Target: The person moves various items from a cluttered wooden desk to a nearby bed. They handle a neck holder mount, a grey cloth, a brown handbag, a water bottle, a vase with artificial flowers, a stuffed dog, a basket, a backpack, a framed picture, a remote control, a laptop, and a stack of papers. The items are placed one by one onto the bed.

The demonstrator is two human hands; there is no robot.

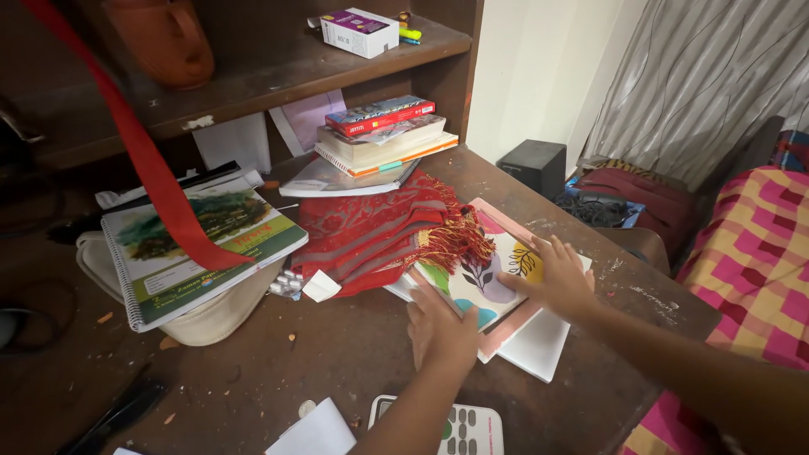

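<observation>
Brown wooden table (pixel 354 354), scuffed and crumb-strewn, under a shelf (pixel 278 72) bearing a white-and-purple box (pixel 359 32). Striped curtain (pixel 699 76) at right. Left hand (pixel 440 333) and right hand (pixel 554 276), fingers spread flat, press a leaf-patterned notebook (pixel 482 278) beside a red fringed cloth (pixel 379 232).

A leaf-patterned notebook (pixel 482 274) lay flat on a white book (pixel 539 341) at the desk's edge, its far end tucked under a fringed red scarf (pixel 379 232).
</observation>
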